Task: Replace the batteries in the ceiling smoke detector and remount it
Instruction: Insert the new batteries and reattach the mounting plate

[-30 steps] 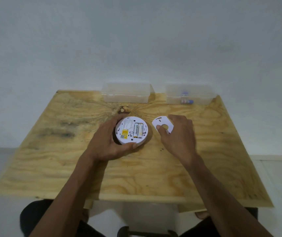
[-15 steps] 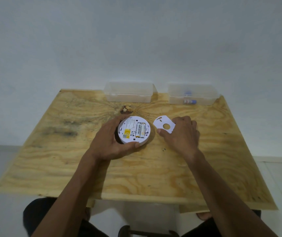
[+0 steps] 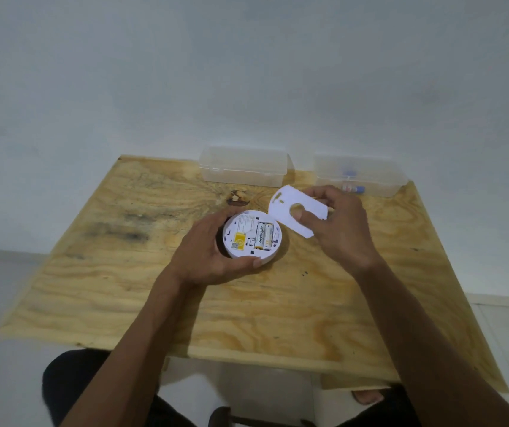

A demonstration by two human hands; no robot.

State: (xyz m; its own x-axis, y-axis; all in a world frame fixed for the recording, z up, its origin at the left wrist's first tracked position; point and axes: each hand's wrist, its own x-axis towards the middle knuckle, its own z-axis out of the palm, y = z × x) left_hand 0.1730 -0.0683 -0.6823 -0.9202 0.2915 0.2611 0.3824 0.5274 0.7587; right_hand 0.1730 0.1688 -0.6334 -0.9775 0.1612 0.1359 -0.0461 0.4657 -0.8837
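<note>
**One detector, one plate, two batteries, two boxes**

On the plywood table (image 3: 277, 303) there is one round white smoke detector (image 3: 251, 235), lying back side up near the middle. Two batteries (image 3: 264, 236) sit side by side in its open bay, their long axes running away from the person and leaning slightly to the right; the left one carries dark lettering along its length. A single yellow label (image 3: 238, 241) lies left of the bay.

The left hand (image 3: 207, 254) cups the detector from the left, fingers curled around its far rim and thumb pressed along the near edge, so it grips the casing. The right hand (image 3: 339, 226) pinches one flat white mounting plate (image 3: 296, 211), thumb on the upper face beside the round hole, the other fingers closed behind it. The plate is lifted off the table and tilted, its broad face turned toward the person, its lower left edge just beside the detector's right rim.

Two clear plastic boxes stand at the far edge: the left box (image 3: 244, 166) looks empty, while the right box (image 3: 361, 174) holds small items, some of them blue, too blurred to count.
</note>
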